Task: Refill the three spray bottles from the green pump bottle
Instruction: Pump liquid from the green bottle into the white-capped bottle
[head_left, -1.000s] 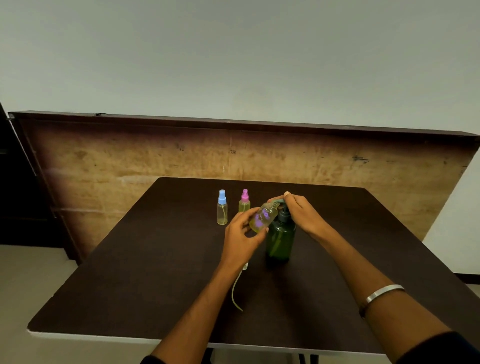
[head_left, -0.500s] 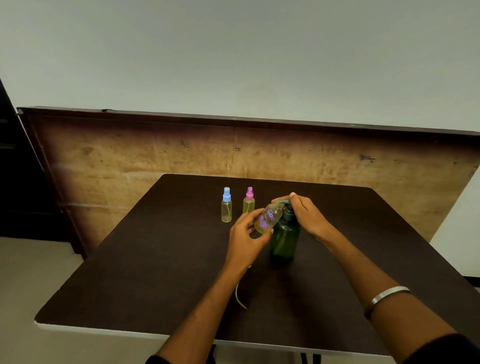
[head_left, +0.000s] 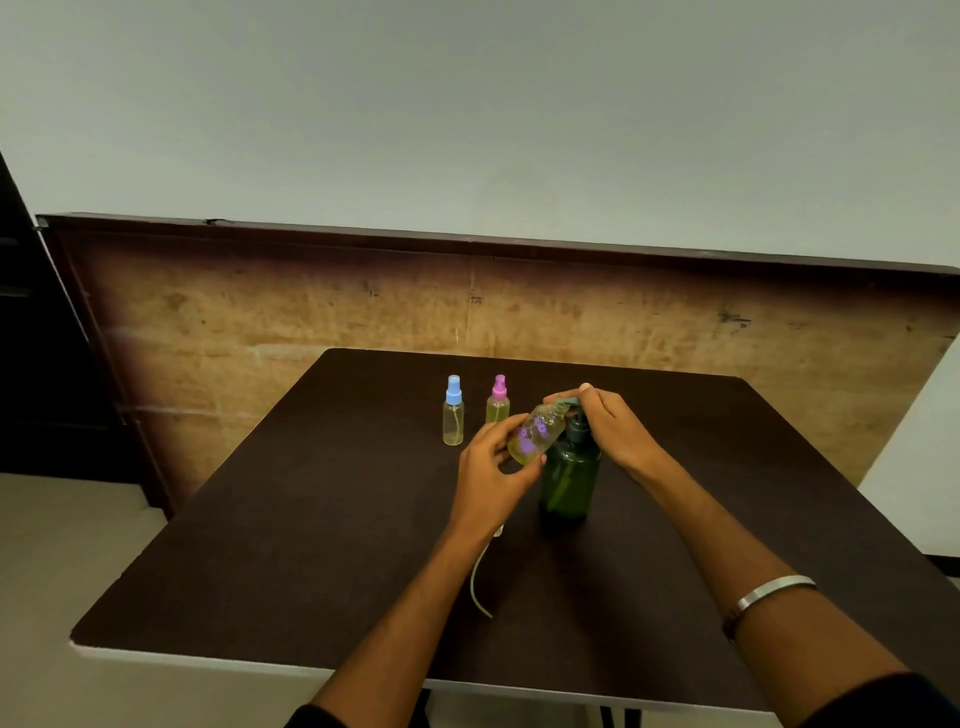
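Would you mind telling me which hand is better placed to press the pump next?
The right hand: it already rests on the green pump bottle, while the left hand holds the open bottle tilted to the nozzle.

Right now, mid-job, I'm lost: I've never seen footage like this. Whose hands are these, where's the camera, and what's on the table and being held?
There is no machine: a person works bare-handed, filmed by one wide camera on their head looking down. The left hand grips a tilted, capless spray bottle, its neck under the spout of the green pump bottle. The right hand rests on the pump head. On the dark table stand a blue-capped bottle and a pink-capped bottle, both holding yellowish liquid. A thin tube lies partly hidden by the left wrist, probably the removed sprayer's.
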